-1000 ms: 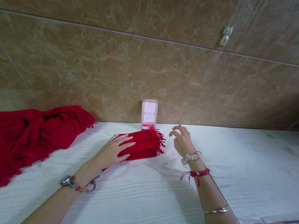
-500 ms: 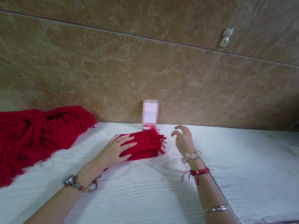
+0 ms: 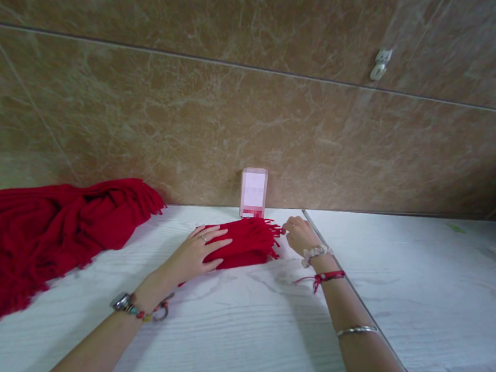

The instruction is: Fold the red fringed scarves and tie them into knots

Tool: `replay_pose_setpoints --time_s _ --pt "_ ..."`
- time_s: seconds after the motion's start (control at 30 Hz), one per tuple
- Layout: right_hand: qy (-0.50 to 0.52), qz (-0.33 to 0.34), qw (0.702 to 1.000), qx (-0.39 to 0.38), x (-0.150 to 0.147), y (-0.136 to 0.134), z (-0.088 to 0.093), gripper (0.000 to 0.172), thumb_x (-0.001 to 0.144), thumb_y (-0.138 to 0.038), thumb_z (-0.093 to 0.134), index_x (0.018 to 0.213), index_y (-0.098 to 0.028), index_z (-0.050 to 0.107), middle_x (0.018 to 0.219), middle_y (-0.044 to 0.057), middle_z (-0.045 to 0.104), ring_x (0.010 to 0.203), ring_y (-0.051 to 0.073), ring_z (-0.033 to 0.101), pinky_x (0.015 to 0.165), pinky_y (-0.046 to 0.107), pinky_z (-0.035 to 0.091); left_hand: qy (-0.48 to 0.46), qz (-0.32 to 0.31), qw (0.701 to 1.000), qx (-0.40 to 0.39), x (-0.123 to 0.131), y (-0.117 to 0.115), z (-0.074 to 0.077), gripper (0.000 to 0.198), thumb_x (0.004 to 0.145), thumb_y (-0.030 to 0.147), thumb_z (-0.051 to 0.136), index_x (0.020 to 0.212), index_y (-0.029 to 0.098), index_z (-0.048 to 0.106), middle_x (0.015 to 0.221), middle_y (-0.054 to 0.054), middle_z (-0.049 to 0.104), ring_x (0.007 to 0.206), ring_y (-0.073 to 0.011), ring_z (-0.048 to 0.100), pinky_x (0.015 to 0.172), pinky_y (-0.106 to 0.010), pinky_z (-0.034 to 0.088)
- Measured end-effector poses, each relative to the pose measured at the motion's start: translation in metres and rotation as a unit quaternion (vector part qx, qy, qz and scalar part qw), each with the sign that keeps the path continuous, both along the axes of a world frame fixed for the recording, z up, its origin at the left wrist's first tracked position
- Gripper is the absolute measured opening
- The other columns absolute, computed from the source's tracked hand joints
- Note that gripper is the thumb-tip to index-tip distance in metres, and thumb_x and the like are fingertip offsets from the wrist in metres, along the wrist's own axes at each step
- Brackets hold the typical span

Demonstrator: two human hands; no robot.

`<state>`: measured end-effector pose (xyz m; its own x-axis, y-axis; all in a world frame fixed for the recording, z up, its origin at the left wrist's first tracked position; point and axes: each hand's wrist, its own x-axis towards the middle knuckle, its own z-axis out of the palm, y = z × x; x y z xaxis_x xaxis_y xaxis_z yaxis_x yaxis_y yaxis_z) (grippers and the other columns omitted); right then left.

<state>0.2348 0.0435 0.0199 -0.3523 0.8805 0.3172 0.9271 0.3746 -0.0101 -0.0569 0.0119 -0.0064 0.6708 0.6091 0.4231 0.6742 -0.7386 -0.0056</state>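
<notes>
A red fringed scarf (image 3: 245, 246), folded into a narrow bundle, lies on the white table with its fringe pointing right. My left hand (image 3: 201, 251) rests flat on its left part, fingers spread and pressing lightly. At the right end, my right hand (image 3: 299, 234) is closed, its fingertips pinching the tip of a fringe strand; the fingers are partly hidden. Just behind the bundle a pink-edged, phone-like rectangle (image 3: 254, 192) stands upright against the wall, its face blurred out.
A second red fringed cloth (image 3: 66, 222) lies in a loose heap on the left of the white table (image 3: 236, 324). A brown marbled tile wall (image 3: 171, 121) rises along the back edge. A small white cat-shaped hook (image 3: 381, 64) is on it. A seam crosses the tabletop by my right arm.
My right hand has moved to the scarf's fringe, and its fingers have gone from apart to closed. My left hand stays on the bundle. The view has shifted slightly.
</notes>
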Motion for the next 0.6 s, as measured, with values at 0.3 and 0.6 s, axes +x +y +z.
replay_pose_setpoints --time_s 0.3,0.6 --pt "0.090 0.171 0.978 0.075 -0.052 0.003 0.012 0.034 0.081 -0.010 0.038 0.105 -0.023 0.058 0.107 0.005 0.058 0.107 0.020 0.042 0.092 0.042 0.029 0.039 0.005 0.999 0.010 0.000 -0.004 0.005 0.052 0.072 0.035 0.061 0.121 0.025 0.046 0.128 -0.008 0.045 0.116 -0.0261 0.039 0.098 -0.048 0.027" --pt "-0.012 0.057 0.998 -0.012 -0.013 0.002 0.009 0.027 0.083 -0.011 0.043 0.094 -0.021 0.065 0.084 0.007 0.063 0.087 0.020 0.050 0.082 0.036 0.034 0.036 0.006 0.999 0.001 0.002 -0.004 0.005 0.048 0.075 0.032 0.057 0.121 0.024 0.046 0.129 -0.009 0.044 0.118 -0.0259 0.037 0.098 -0.049 0.027"
